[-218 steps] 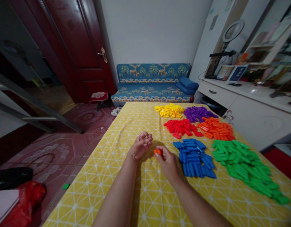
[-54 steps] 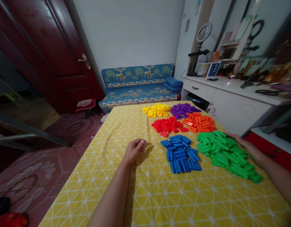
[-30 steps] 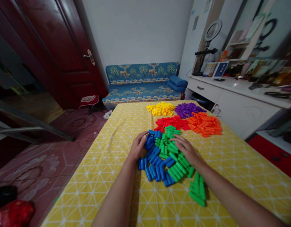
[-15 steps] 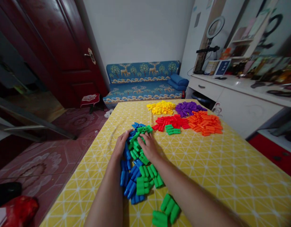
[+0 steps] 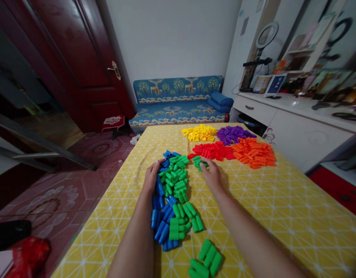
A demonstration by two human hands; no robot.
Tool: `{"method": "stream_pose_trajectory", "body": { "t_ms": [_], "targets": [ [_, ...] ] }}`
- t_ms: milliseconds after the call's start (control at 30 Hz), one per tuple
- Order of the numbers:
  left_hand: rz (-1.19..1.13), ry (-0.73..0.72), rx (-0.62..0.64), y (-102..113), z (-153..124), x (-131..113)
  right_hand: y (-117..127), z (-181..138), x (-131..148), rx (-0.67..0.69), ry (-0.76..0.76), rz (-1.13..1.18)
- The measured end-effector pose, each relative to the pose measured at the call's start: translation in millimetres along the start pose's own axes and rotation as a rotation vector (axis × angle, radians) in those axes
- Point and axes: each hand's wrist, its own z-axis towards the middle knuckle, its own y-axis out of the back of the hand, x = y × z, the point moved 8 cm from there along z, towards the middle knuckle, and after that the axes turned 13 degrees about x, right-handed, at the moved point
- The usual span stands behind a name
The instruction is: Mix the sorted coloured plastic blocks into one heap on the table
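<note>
Green pieces [image 5: 172,176], blue pieces [image 5: 160,187], blurred box lettering [image 5: 278,83]

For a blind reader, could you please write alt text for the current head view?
The left hand rests against blue pieces beside green pieces on a yellow cloth; the right hand touches a small green cluster. Beyond lie red pieces, orange pieces, yellow pieces and purple pieces.

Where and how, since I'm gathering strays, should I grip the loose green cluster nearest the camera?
Probably across the outer long sides of the upper-right tubes in that green cluster, coming down from above: they lie side by side on the yellow tablecloth, with bare cloth along both outer sides.
</note>
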Motion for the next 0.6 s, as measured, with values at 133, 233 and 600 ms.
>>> {"method": "stream_pose_trajectory", "body": {
  "t_ms": [133,233,600],
  "targets": [
    [-0.010,-0.017,-0.001,0,1,3,2,-7,14,-0.087,0.052,0.031],
    [0.001,-0.036,-0.013,1,2,3,-7,-10,7,-0.032,-0.066,-0.086],
    [-0.006,-0.026,-0.030,0,1,-1,12,-102,55,0.638,0.009,-0.056]
  ]
}}
